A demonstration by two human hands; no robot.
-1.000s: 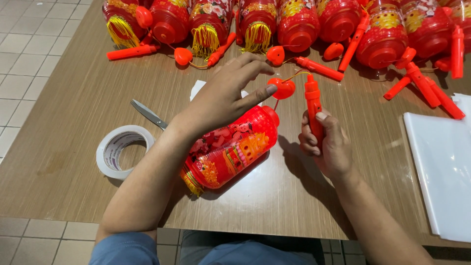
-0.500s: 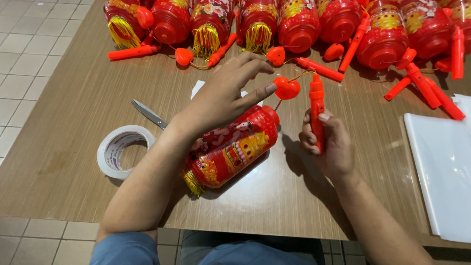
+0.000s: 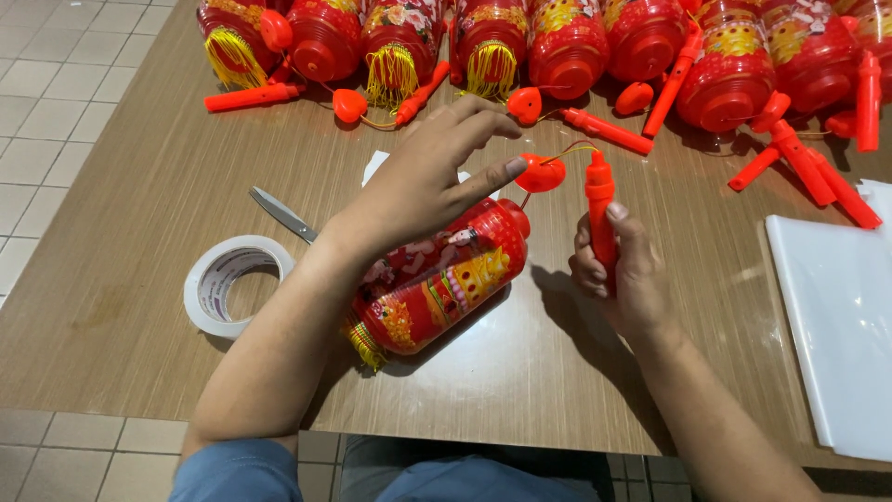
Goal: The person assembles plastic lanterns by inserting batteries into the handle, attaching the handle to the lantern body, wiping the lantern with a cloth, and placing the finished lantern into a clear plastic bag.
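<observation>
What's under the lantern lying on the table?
The lantern lies on the brown table. A bit of white paper peeks out behind the left hand; the rest of it is covered.

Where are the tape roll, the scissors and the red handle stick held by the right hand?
tape roll [image 3: 206, 296]: head view, on the white outer band of the ring.
scissors [image 3: 282, 214]: head view, on the metal blades.
red handle stick [image 3: 599, 186]: head view, on the upper end above the right hand [image 3: 621, 275].
</observation>
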